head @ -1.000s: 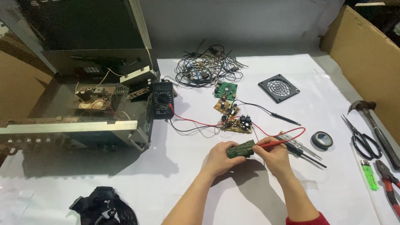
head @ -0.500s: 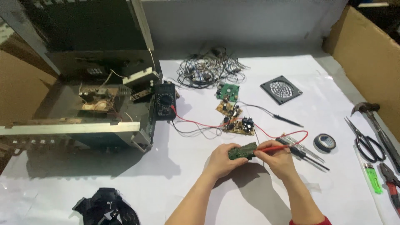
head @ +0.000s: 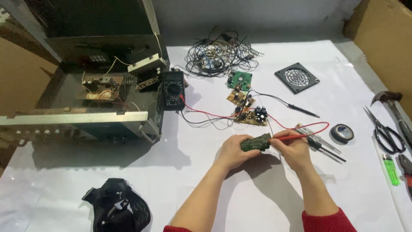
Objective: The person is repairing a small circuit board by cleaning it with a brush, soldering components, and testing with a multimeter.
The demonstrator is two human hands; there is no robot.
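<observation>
Screen: the black multimeter (head: 173, 90), lying flat against the open metal chassis (head: 81, 116), carried a small rectangular grey display at its far end, above a round dial.
Packaging: brown cardboard (head: 380, 25) stood at the table's far right corner, plain and unmarked.
Labels, signs: none could be made out.

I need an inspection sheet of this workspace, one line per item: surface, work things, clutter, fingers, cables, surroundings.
Surface: white sheet covering the table.
Work things: green circuit board in left hand; red probe in right hand, tip at the board; multimeter.
Clutter: three more boards, fan grille, tape roll, scissors, hammer, green lighter, screwdrivers, black pouch.
Fingers: both hands closed on their things.
Cables: tangled wire heap; black probe lying unused.
Surroundings: opened metal chassis; cardboard.
</observation>
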